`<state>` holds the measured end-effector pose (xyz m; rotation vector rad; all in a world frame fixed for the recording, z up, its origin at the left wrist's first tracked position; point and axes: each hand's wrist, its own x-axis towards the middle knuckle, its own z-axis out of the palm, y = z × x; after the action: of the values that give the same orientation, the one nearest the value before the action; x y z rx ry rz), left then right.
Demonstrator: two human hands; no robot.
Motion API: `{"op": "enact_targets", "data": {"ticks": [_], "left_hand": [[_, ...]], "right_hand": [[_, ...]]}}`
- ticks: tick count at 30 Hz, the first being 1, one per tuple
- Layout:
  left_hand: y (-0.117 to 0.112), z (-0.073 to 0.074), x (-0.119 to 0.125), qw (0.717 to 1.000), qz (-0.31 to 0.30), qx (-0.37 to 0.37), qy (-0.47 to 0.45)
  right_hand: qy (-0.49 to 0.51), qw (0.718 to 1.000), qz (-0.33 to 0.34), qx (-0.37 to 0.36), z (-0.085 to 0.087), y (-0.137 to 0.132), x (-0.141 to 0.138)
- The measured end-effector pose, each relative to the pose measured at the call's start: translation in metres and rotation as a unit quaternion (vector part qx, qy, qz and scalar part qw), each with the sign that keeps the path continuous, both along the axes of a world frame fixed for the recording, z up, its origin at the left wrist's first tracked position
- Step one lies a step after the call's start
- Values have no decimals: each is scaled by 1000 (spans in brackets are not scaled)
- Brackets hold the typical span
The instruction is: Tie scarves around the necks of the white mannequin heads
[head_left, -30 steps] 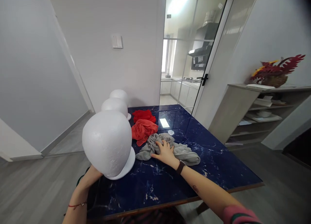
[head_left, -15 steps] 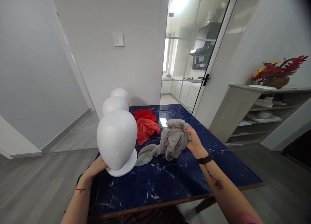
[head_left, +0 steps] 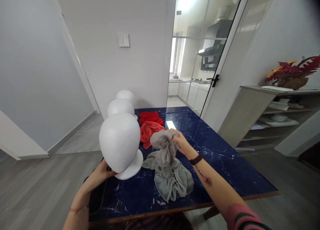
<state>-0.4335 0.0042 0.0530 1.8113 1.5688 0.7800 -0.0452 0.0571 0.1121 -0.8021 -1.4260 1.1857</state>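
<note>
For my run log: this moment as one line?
Left hand: touching nearest foam head | Right hand: holding gray scarf, part raised | Red scarf, coral scarf: on blue marbled table

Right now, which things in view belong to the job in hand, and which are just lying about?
Job in hand:
grey cloth, gripped by the right hand
nearest white head form, left hand at its neck

Seemingly idle:
coral cloth
red cloth
middle head form
rear head form
flower basket

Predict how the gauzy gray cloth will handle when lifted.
The gauzy gray cloth will likely hang floppy, judging by its soft folds below the right hand. It looks thin, so probably light. Its loose end beside the nearest foam mannequin head may trail.
</note>
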Motion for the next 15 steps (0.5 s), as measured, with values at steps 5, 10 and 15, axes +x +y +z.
{"op": "enact_targets", "data": {"ticks": [5, 10, 15], "left_hand": [[-73, 7, 2, 987, -34, -67, -139], [-87, 30, 94, 952, -214, -119, -183], [-30, 30, 186, 964, -234, 91, -84]], "right_hand": [[-418, 883, 193, 91, -42, -52, 19], [-530, 823, 116, 169, -77, -49, 10], [-426, 873, 67, 227, -85, 7, -10]]}}
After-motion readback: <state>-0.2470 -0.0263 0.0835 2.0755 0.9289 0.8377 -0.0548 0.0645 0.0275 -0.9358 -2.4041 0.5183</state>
